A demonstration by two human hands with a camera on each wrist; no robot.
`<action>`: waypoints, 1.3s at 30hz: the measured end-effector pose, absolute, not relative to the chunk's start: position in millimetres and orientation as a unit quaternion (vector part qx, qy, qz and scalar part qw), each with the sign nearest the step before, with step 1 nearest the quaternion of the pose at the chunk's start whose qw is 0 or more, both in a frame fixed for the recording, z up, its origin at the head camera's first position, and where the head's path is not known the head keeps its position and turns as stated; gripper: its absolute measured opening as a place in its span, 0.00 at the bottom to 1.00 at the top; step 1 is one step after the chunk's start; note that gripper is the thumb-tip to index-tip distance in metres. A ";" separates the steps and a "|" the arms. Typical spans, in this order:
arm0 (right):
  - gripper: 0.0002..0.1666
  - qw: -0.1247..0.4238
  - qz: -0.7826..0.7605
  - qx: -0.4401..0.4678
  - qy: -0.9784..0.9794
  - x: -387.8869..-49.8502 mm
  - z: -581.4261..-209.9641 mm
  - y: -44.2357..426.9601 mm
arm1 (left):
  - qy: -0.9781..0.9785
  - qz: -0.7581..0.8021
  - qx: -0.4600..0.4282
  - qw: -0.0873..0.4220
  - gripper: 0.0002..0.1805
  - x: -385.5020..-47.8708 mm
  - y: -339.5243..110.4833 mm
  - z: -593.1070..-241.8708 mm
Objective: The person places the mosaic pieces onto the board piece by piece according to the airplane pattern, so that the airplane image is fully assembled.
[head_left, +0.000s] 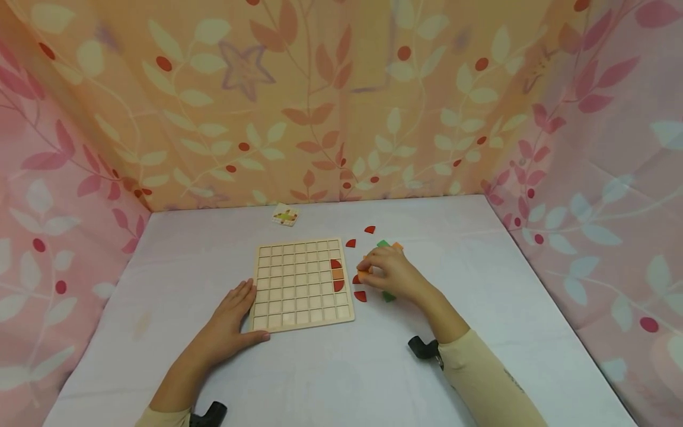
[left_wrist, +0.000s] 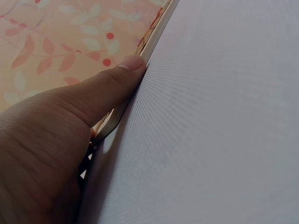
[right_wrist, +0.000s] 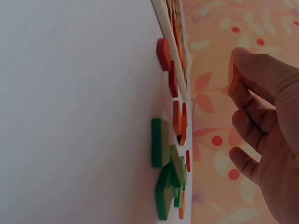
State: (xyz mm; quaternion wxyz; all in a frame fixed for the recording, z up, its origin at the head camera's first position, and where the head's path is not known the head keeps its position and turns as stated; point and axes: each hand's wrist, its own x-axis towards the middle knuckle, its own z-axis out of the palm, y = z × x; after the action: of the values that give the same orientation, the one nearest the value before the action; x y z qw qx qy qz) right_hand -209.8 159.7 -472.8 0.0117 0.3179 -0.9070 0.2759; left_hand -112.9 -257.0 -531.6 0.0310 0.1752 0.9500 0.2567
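A wooden grid board [head_left: 296,286] lies flat on the table, with two red quarter-circle pieces [head_left: 338,286] and an orange square piece [head_left: 338,274] set in cells near its right edge. My left hand [head_left: 232,317] rests against the board's near left corner. Its fingers lie extended along the left side, and its thumb [left_wrist: 119,74] touches the front edge. To the right of the board, my right hand [head_left: 396,271] pinches an orange piece [right_wrist: 233,72] between thumb and fingertips, raised above the table. Its other fingers are loosely bent.
Loose red quarter-circle pieces [head_left: 360,296] lie along the board's right side. Several green pieces [right_wrist: 161,142] and some orange ones [right_wrist: 176,117] are scattered under and around my right hand. Behind the board sits a small patterned card [head_left: 285,214]. Floral cloth [head_left: 320,118] encloses the white table [head_left: 341,379].
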 end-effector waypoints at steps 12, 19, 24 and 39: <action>0.11 0.041 0.242 0.351 -0.904 -216.4 -464.0 126.9 | 0.952 0.254 0.169 0.031 0.67 -112.2 -258.4 -533.9; 0.12 0.045 0.248 0.369 -0.895 -221.1 -470.7 109.4 | 0.952 0.255 0.167 0.040 0.67 -113.5 -258.0 -532.4; 0.13 0.040 0.246 0.373 -0.894 -224.7 -473.7 98.7 | 0.952 0.254 0.166 0.040 0.68 -113.4 -257.8 -532.6; 0.15 0.019 0.223 0.362 -0.905 -231.3 -486.4 80.4 | 0.952 0.256 0.165 0.042 0.67 -113.6 -256.0 -530.9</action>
State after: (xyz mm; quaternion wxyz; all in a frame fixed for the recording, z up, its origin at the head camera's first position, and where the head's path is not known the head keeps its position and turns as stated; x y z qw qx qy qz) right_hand -231.3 80.4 -486.4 0.0188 0.3621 -0.9047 0.2235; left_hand -113.6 -256.0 -530.9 0.0417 0.1647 0.9516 0.2560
